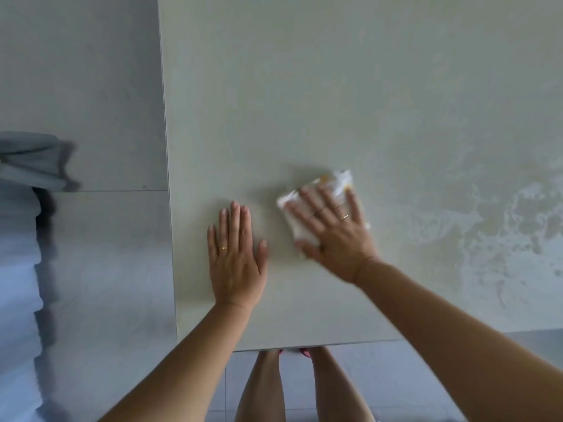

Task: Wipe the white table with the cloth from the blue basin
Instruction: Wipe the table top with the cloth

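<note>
Here the right hand lies flat with fingers spread on a folded white cloth, pressing it to the white table near the front edge; its grip is wide, not closed around the fabric. Just left of it, apart from the cloth, the left hand rests palm-down and empty on the table. Patchy wet streaks mark the surface to the right.
</note>
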The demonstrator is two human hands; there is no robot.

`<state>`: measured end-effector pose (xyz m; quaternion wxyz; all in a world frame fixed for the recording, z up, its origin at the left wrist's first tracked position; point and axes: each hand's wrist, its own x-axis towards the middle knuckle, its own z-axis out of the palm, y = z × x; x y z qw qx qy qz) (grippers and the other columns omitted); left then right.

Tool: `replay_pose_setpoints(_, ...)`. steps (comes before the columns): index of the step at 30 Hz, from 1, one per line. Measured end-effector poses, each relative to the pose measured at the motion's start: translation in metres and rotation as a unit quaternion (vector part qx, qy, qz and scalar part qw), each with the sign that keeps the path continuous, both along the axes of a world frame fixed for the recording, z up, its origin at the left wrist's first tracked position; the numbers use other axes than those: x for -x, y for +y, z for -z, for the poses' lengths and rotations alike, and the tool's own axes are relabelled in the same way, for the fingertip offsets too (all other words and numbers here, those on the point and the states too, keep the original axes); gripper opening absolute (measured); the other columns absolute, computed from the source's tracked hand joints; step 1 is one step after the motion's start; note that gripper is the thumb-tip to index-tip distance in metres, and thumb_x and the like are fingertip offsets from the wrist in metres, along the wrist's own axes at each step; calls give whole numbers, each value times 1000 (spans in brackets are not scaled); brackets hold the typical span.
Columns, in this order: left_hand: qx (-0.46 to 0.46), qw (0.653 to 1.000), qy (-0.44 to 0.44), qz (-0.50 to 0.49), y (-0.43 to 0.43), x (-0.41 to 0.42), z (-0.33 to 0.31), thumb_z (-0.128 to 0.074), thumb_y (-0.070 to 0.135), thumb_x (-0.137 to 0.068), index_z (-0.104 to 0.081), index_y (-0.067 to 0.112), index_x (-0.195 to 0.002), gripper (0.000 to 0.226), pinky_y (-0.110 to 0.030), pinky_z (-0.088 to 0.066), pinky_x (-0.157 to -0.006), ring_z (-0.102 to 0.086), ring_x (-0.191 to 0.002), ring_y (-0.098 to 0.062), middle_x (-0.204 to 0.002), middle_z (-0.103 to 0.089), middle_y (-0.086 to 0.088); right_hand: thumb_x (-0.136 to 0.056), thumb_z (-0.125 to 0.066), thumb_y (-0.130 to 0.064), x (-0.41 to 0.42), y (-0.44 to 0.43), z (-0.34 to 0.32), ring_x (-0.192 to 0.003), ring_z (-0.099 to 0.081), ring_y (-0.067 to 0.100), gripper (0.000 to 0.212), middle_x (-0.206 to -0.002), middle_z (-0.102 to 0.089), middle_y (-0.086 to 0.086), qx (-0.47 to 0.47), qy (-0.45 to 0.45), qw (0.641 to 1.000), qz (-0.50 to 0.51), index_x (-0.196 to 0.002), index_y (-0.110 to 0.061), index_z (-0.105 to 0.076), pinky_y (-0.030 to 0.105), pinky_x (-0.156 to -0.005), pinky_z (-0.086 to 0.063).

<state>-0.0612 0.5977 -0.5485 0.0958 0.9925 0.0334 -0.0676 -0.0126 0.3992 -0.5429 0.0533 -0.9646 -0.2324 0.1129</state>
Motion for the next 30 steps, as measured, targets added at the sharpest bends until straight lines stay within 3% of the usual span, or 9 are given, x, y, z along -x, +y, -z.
replay_pose_setpoints(4,-17,1000,10,10,2,0,6,-27,38,-95,-21,7,-150,63,-44,-9,-119,-14,-147,-27,-159,-19,-11,-91,-24,-58,-14,-19,-1,-147,2,20,65,-160,-4,-7,1,14,972,235,-149,-39,-2,53,-115,8)
replay_pose_setpoints(6,-12,1000,-2,4,1,1,8,-29,37,-94,-24,7,-150,63,-45,-12,-119,-15,-146,-27,-158,-21,-11,-89,-29,-55,10,15,-3,-147,-2,24,67,-160,-9,-3,-12,15,962,274,-150,-37,-7,55,-114,7)
replay_pose_setpoints(9,0,1000,-20,6,2,2,8,-33,33,-91,-27,5,-149,64,-46,-14,-118,-18,-146,-28,-157,-23,-13,-89,-40,-51,62,44,-7,-146,-10,27,66,-158,-16,0,-34,13,995,93,-149,-32,-20,62,-112,-7)
replay_pose_setpoints(12,2,1000,-25,6,2,1,7,-34,33,-91,-28,6,-149,64,-46,-14,-118,-18,-146,-28,-157,-24,-13,-90,-40,-53,51,2,-3,-145,-17,24,64,-157,-21,-3,-22,4,999,-43,-149,-34,-23,59,-114,-12)
replay_pose_setpoints(16,-7,1000,-17,6,2,1,8,-27,35,-94,-20,9,-151,63,-43,-9,-119,-13,-147,-26,-159,-18,-10,-90,-25,-59,10,-56,-2,-147,-2,20,66,-158,-4,-9,6,17,981,192,-149,-39,-4,54,-116,2)
replay_pose_setpoints(19,-3,1000,-20,-1,0,1,8,-29,34,-93,-22,8,-150,63,-44,-10,-119,-15,-147,-27,-158,-20,-11,-88,-24,-57,27,-17,-3,-147,4,22,69,-160,0,-5,7,24,948,317,-149,-39,0,57,-114,7)
replay_pose_setpoints(23,2,1000,-11,7,-3,1,0,-29,34,-93,-25,5,-149,63,-46,-11,-118,-18,-146,-30,-157,-21,-13,-91,-25,-58,72,14,-8,-147,0,26,67,-160,-5,-3,8,38,997,69,-150,-36,-4,58,-114,5)
replay_pose_setpoints(25,2,1000,-16,5,-1,1,-3,-29,36,-94,-24,5,-150,64,-46,-7,-119,-17,-146,-31,-158,-21,-13,-91,-25,-60,60,-18,-7,-147,-5,24,66,-159,-11,-5,15,20,999,21,-149,-37,-5,56,-115,1)
replay_pose_setpoints(30,18,999,-34,31,-7,77,-8,-26,40,-98,-20,7,-151,62,-43,-5,-119,-14,-147,-28,-158,-18,-12,-92,-22,-60,57,-36,-5,-147,8,20,65,-160,3,-8,-4,38,951,307,-148,-41,4,55,-114,9)
